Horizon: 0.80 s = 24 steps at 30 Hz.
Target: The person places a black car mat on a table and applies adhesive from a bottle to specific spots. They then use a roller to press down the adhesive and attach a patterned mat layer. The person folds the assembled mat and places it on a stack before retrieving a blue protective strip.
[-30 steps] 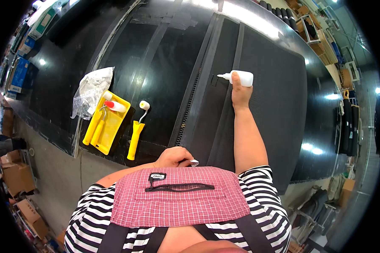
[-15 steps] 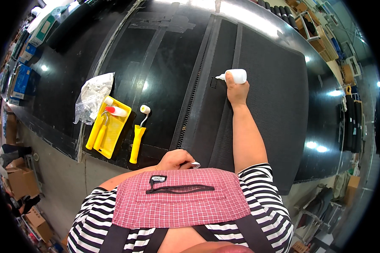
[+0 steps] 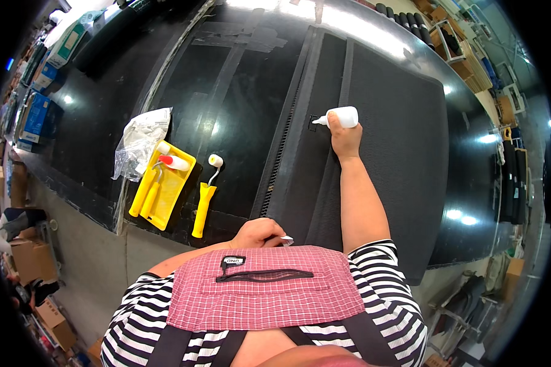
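My right hand (image 3: 344,136) reaches out over the black panel (image 3: 404,153) and grips a white squeeze bottle (image 3: 340,115), its nozzle pointing left at a dark strip (image 3: 295,165) that runs along the table. My left hand (image 3: 260,232) rests closed at the near table edge, close to my body, with a small white piece at its fingertips. What that piece is I cannot tell.
A yellow paint tray (image 3: 163,185) with a small roller lies at the left, a second yellow-handled roller (image 3: 205,196) beside it. A crumpled clear plastic bag (image 3: 139,139) sits behind the tray. Boxes line the far left, and shelves and rolls fill the far right.
My right hand with the white bottle has slid a little farther away along the strip. My left hand has stayed put.
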{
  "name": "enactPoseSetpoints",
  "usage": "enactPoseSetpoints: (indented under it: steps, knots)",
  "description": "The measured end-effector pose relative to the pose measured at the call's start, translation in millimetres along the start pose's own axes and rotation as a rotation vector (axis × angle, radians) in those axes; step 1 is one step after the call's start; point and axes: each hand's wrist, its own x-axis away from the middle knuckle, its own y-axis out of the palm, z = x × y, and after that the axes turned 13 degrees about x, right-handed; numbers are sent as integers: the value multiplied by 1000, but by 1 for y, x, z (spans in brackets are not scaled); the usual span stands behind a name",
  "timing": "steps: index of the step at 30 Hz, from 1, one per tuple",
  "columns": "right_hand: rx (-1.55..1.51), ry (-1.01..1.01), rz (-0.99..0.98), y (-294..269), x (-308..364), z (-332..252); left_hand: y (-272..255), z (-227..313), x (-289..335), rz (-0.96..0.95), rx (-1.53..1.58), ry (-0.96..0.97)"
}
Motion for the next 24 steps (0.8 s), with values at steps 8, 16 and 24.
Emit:
enactPoseSetpoints:
  steps: [8,16,24]
  knots:
    - [-153,-7,71,-1,6,3,0,-1,1,5,-3,-8]
    - [-38,-38,4,-4,6,1,1,-5,1,3,-32,9]
    - [-659,183,71,-26,-3,17,-1,-2,0,-10,-27,22]
